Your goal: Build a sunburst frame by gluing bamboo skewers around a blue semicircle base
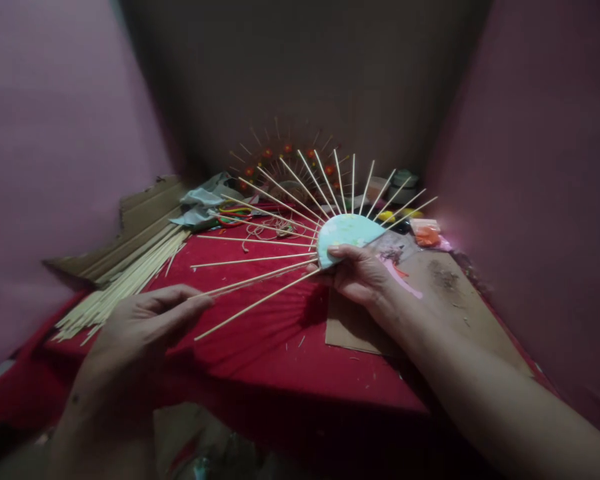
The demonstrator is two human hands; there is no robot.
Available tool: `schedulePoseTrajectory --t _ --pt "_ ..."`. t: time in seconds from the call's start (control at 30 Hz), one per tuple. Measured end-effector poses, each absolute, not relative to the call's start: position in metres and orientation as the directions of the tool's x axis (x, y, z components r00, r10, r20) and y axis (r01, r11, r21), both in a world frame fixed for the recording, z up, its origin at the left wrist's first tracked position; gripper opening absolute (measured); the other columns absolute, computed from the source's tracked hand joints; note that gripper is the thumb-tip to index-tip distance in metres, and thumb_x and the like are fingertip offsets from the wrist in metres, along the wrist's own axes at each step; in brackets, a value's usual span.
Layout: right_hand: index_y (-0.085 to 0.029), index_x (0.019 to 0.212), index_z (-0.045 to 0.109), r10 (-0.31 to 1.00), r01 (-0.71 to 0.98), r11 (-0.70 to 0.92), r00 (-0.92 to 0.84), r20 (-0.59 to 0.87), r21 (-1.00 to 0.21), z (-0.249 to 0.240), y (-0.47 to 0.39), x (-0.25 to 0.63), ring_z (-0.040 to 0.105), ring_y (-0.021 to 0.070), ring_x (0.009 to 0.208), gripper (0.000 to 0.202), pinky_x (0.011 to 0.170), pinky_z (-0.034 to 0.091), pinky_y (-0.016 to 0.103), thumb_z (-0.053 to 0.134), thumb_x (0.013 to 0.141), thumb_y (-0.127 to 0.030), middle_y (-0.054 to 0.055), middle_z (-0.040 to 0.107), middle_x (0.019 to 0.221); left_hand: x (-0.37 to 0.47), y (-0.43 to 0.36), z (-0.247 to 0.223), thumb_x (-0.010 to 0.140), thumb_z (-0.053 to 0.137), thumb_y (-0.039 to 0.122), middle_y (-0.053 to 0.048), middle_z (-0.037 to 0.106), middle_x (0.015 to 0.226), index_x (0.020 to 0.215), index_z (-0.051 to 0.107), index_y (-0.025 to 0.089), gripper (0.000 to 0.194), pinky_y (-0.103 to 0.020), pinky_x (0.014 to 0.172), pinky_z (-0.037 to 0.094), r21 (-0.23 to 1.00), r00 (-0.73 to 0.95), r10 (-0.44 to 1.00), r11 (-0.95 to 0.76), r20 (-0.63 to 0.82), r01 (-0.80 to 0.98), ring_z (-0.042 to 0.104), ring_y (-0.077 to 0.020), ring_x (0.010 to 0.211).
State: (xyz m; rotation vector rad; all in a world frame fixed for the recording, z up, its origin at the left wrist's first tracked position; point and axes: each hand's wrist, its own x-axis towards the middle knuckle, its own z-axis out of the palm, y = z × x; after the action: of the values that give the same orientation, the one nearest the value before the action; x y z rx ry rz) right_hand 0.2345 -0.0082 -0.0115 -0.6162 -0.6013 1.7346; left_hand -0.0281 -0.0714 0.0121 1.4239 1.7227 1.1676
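Note:
A pale blue half-round piece (350,233) with several thin sticks fanning out of its curved edge is held up over the red cloth. My right hand (357,273) grips its lower edge, thumb on the front and fingers partly hidden behind. At the left, my left hand (155,320) pinches the outer end of one light stick (260,277) between thumb and forefinger. Another stick (255,305) lies just below that one, its outer end free.
A bundle of pale sticks (125,287) lies at the left by torn cardboard (150,210). Scissors (235,212), string and grey-blue cloth (205,197) sit behind. Flat cardboard (455,313) is at the right. A flower-decorated stick fan (287,167) stands at the back.

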Motion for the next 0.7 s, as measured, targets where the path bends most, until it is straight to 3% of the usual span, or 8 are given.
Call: schedulePoseTrajectory --t 0.1,0.2,0.27,0.37,0.5,0.57,0.63,0.7 --pt "-0.015 0.067 0.058 0.973 -0.708 -0.215 -0.211 -0.089 -0.673 -0.011 -0.008 0.235 0.059 0.0167 0.055 0.011 0.066 0.056 0.045 0.059 0.063 -0.005 0.003 0.064 0.062 -0.035 -0.071 0.006 0.064 0.073 0.042 0.004 0.038 0.046 0.051 0.052 0.016 0.036 -0.017 0.038 0.018 0.961 -0.160 0.984 0.116 -0.077 0.252 0.028 -0.0052 0.042" --pt "-0.015 0.069 0.059 0.975 -0.707 -0.210 -0.205 -0.088 -0.675 -0.012 -0.008 0.235 0.059 0.0166 0.057 0.011 0.067 0.057 0.045 0.060 0.064 -0.005 0.003 0.064 0.062 -0.038 -0.072 0.000 0.063 0.073 0.044 0.004 0.040 0.044 0.055 0.060 0.016 0.032 -0.016 0.036 0.017 0.974 -0.125 0.979 0.177 -0.160 0.140 0.027 -0.0040 0.038" --pt "-0.015 0.069 0.060 0.974 -0.707 -0.212 -0.206 -0.090 -0.675 -0.012 -0.008 0.235 0.060 0.0167 0.058 0.011 0.068 0.057 0.045 0.061 0.064 -0.005 0.003 0.064 0.062 -0.036 -0.076 0.001 0.062 0.075 0.043 0.004 0.044 0.045 0.063 0.067 0.019 0.026 -0.017 0.037 0.021 0.977 -0.202 0.973 0.144 -0.111 0.158 0.032 -0.0054 0.038" --pt "-0.016 0.070 0.059 0.972 -0.705 -0.219 -0.219 -0.087 -0.675 -0.012 -0.010 0.235 0.060 0.0162 0.058 0.013 0.068 0.058 0.044 0.062 0.063 -0.005 0.001 0.065 0.061 -0.029 -0.084 0.012 0.058 0.078 0.038 0.004 0.051 0.049 0.070 0.071 0.022 0.021 -0.018 0.038 0.029 0.952 -0.360 0.924 -0.015 0.129 0.305 0.043 -0.0099 0.045" --pt "-0.015 0.075 0.060 0.964 -0.707 -0.240 -0.254 -0.077 -0.665 -0.011 -0.012 0.235 0.061 0.0155 0.055 0.017 0.066 0.058 0.045 0.062 0.063 -0.004 0.000 0.067 0.061 -0.031 -0.084 0.018 0.063 0.075 0.035 0.003 0.060 0.056 0.074 0.072 0.023 0.017 -0.019 0.043 0.037 0.842 -0.419 0.826 -0.118 0.378 0.526 0.048 -0.0118 0.053" --pt "-0.015 0.075 0.060 0.959 -0.706 -0.251 -0.274 -0.071 -0.663 -0.012 -0.012 0.236 0.062 0.0162 0.056 0.017 0.063 0.059 0.043 0.061 0.062 -0.004 0.001 0.068 0.062 -0.037 -0.078 0.011 0.066 0.073 0.034 0.003 0.065 0.065 0.080 0.073 0.023 0.018 -0.018 0.049 0.041 0.843 -0.406 0.841 -0.102 0.356 0.528 0.053 -0.0115 0.058" --pt "-0.015 0.075 0.059 0.950 -0.702 -0.271 -0.307 -0.063 -0.659 -0.012 -0.013 0.236 0.063 0.0175 0.056 0.015 0.060 0.058 0.042 0.061 0.063 -0.005 0.001 0.068 0.062 -0.042 -0.068 0.003 0.068 0.073 0.035 0.002 0.068 0.073 0.085 0.072 0.021 0.022 -0.018 0.052 0.044 0.887 -0.358 0.901 -0.061 0.247 0.458 0.056 -0.0116 0.061" --pt "-0.015 0.076 0.058 0.933 -0.690 -0.307 -0.354 -0.064 -0.655 -0.012 -0.014 0.237 0.064 0.0190 0.057 0.014 0.057 0.058 0.041 0.060 0.064 -0.007 0.002 0.068 0.062 -0.042 -0.057 -0.003 0.068 0.074 0.036 0.000 0.067 0.069 0.082 0.072 0.017 0.024 -0.019 0.048 0.042 0.921 -0.286 0.945 -0.037 0.158 0.387 0.055 -0.0114 0.056"
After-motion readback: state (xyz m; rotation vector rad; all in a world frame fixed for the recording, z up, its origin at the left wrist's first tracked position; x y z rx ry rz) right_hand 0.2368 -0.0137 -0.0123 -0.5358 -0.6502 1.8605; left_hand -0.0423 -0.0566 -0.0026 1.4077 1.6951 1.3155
